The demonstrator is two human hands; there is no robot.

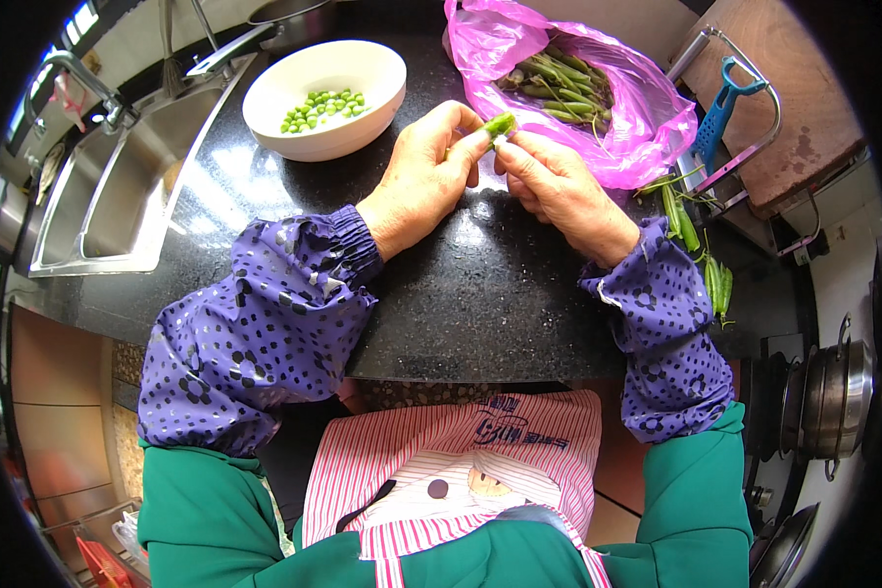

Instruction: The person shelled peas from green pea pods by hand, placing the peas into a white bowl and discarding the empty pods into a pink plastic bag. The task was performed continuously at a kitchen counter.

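Note:
Between both hands, above the dark speckled countertop [485,316], is a green pea pod [498,126]. My left hand [426,173] holds it between thumb and fingers, while the thumb and fingertips of my right hand [562,187] pinch its right end. To the left stands a white bowl [323,143] with shelled green peas [320,110] in it. A pink plastic bag [654,132] lies open behind my right hand, with many pea pods [569,81] inside. Whether the held pod is split cannot be made out.
A steel double sink [136,176] with a faucet [81,73] is at the left. Loose pods [680,217] lie beside my right sleeve. At the right stand a metal rack [772,95] with a blue peeler [716,110], a wooden board [801,125] and a steel pot [838,400].

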